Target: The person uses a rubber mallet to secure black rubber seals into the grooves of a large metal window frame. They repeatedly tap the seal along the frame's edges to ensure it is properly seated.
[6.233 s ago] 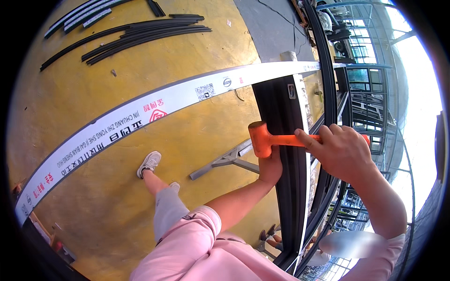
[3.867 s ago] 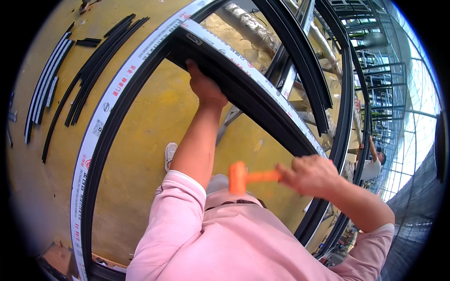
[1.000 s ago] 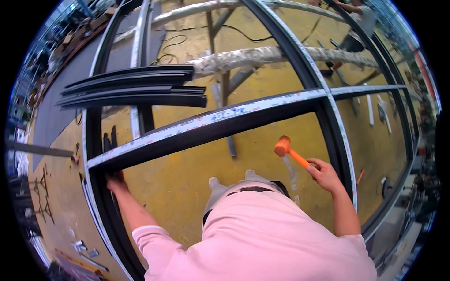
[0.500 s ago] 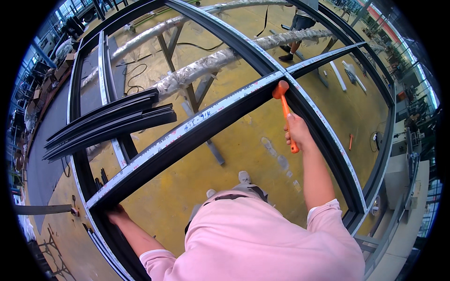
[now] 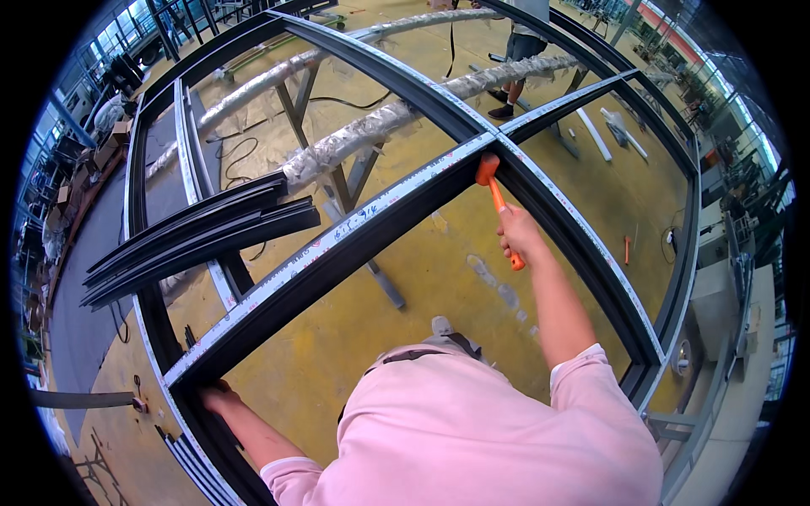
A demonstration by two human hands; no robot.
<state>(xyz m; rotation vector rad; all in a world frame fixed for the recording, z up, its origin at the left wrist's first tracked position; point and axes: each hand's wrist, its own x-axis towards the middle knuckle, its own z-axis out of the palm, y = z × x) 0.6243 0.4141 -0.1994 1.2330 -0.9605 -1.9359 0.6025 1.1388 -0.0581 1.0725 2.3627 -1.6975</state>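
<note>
My right hand [image 5: 521, 234] is wrapped around the handle of an orange mallet [image 5: 501, 200]. The mallet's head lies at the dark inner side of a crossbar [image 5: 337, 229], close to where it meets a long bar [image 5: 582, 228] of a big black metal frame. White printed film covers the upper faces of these bars. At the crossbar's other end, my left hand [image 5: 217, 396] touches the inner corner by the side bar [image 5: 181, 426]; its fingers are mostly hidden in the dark profile.
Black profile strips [image 5: 202, 240] lie across the frame on the left. Foil-wrapped supports [image 5: 363, 135] run beneath it. Another person [image 5: 523, 51] stands at the far side. An orange-handled tool [image 5: 627, 250] and white lengths [image 5: 595, 135] lie on the yellow floor [image 5: 439, 278].
The mallet's head has shifted slightly left and down, from beside the bar joint to the crossbar's inner side. My left hand stays at its corner. The whole view has shifted a little.
</note>
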